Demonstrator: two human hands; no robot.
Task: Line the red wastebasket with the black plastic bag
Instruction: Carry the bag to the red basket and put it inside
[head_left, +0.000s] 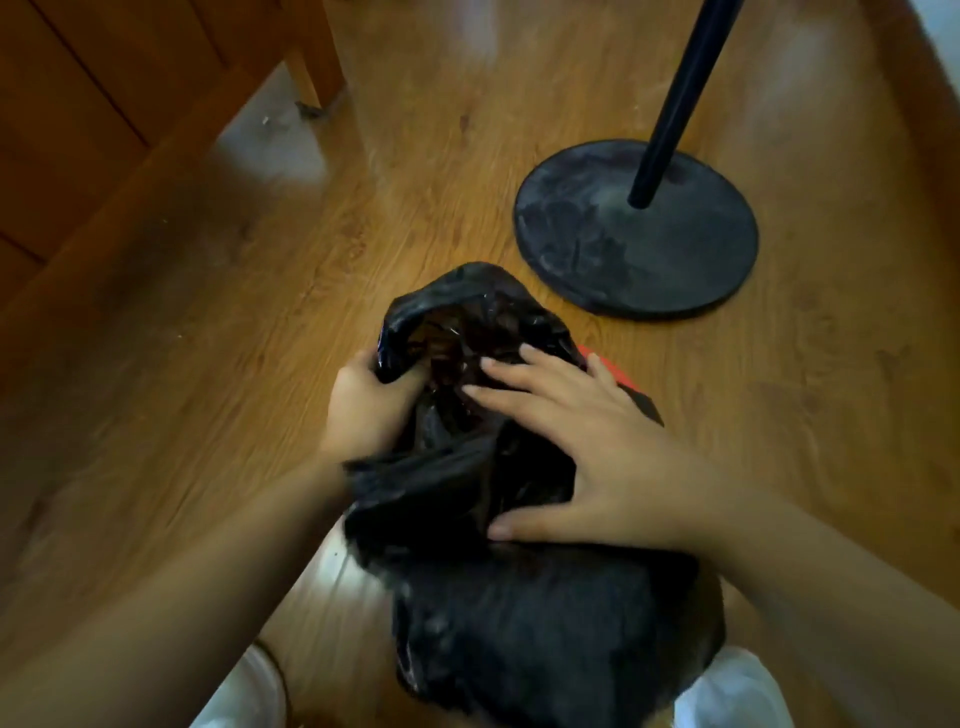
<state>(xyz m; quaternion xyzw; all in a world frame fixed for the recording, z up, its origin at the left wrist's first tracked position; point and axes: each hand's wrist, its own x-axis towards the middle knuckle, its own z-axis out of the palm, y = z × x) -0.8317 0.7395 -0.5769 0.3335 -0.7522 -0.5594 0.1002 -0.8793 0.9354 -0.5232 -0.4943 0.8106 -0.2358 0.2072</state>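
Note:
The black plastic bag (467, 483) lies bunched over the red wastebasket (605, 366), of which only a thin red sliver shows at the bag's right edge. My left hand (363, 405) is closed on the bag's left rim near its open mouth. Spread flat on top of the bag is my right hand (582, 447), its fingers apart and pressing into the plastic. More of the bag hangs down toward me at the bottom of the view.
A black round stand base (691, 270) with a black pole (670, 104) rests on the wooden floor (260, 338) at the right, close behind the bag. Wooden furniture (104, 104) with a leg fills the upper left. White shoes (732, 691) show at the bottom.

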